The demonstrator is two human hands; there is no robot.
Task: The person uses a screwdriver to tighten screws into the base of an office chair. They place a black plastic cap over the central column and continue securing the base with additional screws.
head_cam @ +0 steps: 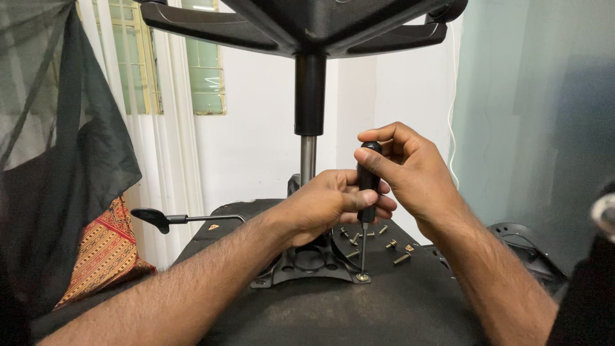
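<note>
Head view, looking down on an upturned office chair seat (359, 314). Black-handled screwdriver (368, 182) upright at centre frame, held by both hands. Right hand (410, 170) closed over the top of the handle, thumb and fingers wrapped around the cap. Left hand (330, 204) just below and touching it, fingers clamped round the lower handle where the metal shaft emerges. Shaft vertical beneath the left hand, tip seated in a screw (362, 277) at the near right corner of the black mounting plate (307, 264). Plate flat on the underside of the seat, directly under the left hand. Loose screws (391, 247) scattered on the seat surface just right of the shaft, below the right wrist, apart from both hands. Gas-lift column (309, 128) rising from the plate behind the hands to the star base (301, 22) overhead. Adjustment lever (163, 219) projecting to the left, well apart from the hands.
</note>
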